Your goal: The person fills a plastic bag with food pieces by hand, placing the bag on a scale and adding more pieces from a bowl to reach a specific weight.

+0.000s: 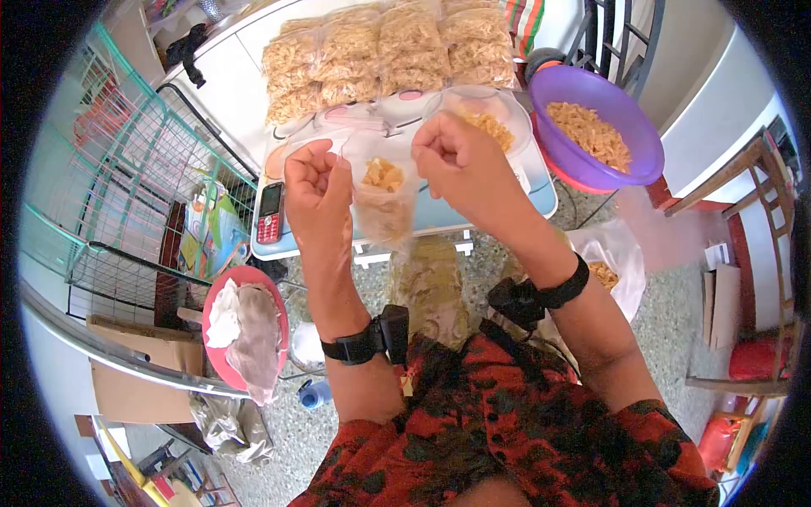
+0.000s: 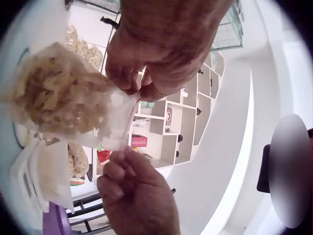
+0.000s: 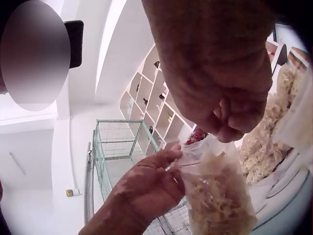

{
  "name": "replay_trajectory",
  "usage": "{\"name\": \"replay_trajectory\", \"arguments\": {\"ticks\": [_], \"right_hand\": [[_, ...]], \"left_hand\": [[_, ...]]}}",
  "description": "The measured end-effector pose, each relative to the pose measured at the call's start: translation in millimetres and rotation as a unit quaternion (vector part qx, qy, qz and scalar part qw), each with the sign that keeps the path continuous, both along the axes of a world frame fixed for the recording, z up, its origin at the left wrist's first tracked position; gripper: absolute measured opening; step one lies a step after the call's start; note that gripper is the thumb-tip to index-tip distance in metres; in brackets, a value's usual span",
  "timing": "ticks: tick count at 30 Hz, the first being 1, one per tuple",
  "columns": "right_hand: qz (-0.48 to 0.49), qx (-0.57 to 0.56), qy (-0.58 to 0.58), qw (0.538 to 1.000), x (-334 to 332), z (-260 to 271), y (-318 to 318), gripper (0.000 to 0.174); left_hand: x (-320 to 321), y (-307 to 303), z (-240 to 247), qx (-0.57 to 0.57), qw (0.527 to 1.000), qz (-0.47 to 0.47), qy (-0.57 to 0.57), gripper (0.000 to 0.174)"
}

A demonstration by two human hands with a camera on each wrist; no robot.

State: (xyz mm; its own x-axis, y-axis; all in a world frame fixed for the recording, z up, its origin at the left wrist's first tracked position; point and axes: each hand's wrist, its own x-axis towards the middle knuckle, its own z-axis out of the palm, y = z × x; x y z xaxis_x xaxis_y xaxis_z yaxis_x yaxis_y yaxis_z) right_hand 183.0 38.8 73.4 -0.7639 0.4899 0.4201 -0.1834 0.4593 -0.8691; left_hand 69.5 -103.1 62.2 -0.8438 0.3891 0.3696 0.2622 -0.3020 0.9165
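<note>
A small clear plastic bag (image 1: pixel 384 203) partly filled with pale yellow snack pieces hangs between my two hands above the white table (image 1: pixel 473 215). My left hand (image 1: pixel 336 162) pinches the bag's top edge on the left side. On the right side my right hand (image 1: pixel 425 148) pinches the same edge. The left wrist view shows the left hand (image 2: pixel 139 90) and the right hand (image 2: pixel 122 156) pinching the mouth of the bag (image 2: pixel 58 98). In the right wrist view the right hand (image 3: pixel 220 129) and the left hand (image 3: pixel 173 159) hold the bag (image 3: pixel 220 200) at its top strip.
Several filled bags (image 1: pixel 389 51) lie at the table's far side, with a clear bowl (image 1: pixel 490 118) of snack pieces behind my hands. A purple bowl (image 1: pixel 591 127) of pieces stands right. A red phone (image 1: pixel 270 211) lies left, beside a green wire rack (image 1: pixel 127 169). A pink plate (image 1: pixel 245 325) is on the floor.
</note>
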Motion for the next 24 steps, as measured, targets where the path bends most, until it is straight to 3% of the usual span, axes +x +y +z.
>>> {"name": "replay_trajectory", "arguments": {"ticks": [3, 6, 9, 12, 15, 19, 22, 24], "right_hand": [[0.032, -0.115, -0.026, 0.992, 5, 23, -8, 0.008], [0.04, -0.107, -0.001, 0.994, 2, 15, -3, 0.012], [-0.035, 0.053, -0.043, 0.997, 0, 10, -4, 0.018], [-0.042, 0.146, -0.028, 0.988, 0, 3, -10, 0.029], [0.012, 0.149, -0.05, 0.987, -4, -4, -6, 0.023], [0.001, 0.111, -0.015, 0.994, 2, 1, -14, 0.02], [0.0, 0.072, -0.001, 0.997, 4, 3, -22, 0.02], [-0.006, 0.046, -0.001, 0.999, 3, 3, -23, 0.02]], "left_hand": [[-11, -2, -14, -0.008, 0.999, 0.032, 0.013, 0.029], [-10, -5, -13, -0.003, 0.999, 0.042, 0.016, 0.028], [-5, -5, -4, -0.024, 0.998, 0.058, 0.027, 0.027], [4, -6, 6, -0.023, 0.998, 0.049, 0.028, 0.026], [9, -9, 10, -0.009, 0.999, 0.02, 0.023, 0.026], [22, -15, 11, -0.022, 0.999, 0.03, 0.005, 0.029], [30, -18, 14, -0.06, 0.997, 0.043, 0.009, 0.032], [35, -19, 18, -0.157, 0.982, 0.088, 0.048, 0.04]]}}
